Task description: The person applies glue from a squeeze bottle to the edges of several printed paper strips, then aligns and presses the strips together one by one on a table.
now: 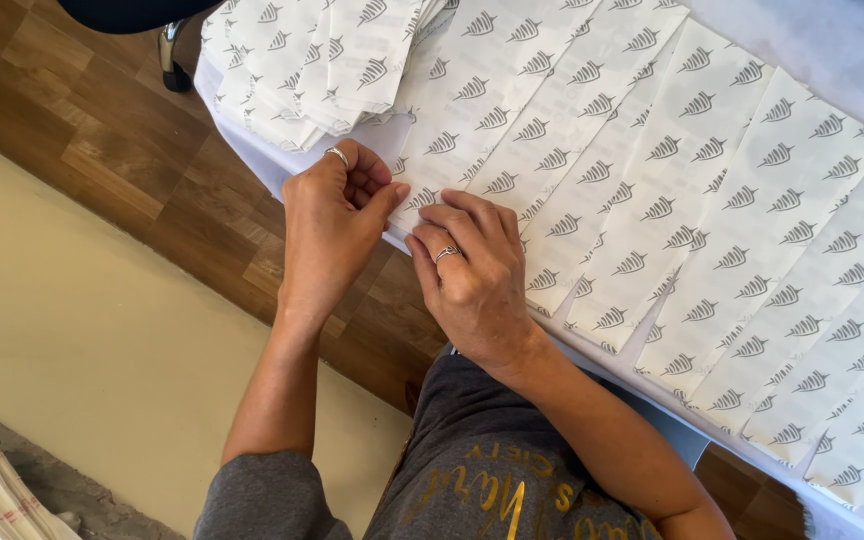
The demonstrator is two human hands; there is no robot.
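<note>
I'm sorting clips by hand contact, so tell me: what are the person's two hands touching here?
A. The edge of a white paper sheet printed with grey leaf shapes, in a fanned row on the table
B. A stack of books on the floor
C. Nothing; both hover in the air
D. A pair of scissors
A: the left hand pinches and the right hand presses the near end of a printed paper sheet at the edge of the white-covered table.

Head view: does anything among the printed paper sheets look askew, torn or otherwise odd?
Nothing stands out. The printed sheets lie fanned in an even overlapping row along the table edge, and a looser stack sits beyond. Both hands, left and right, pinch the nearest sheet's end.
</note>
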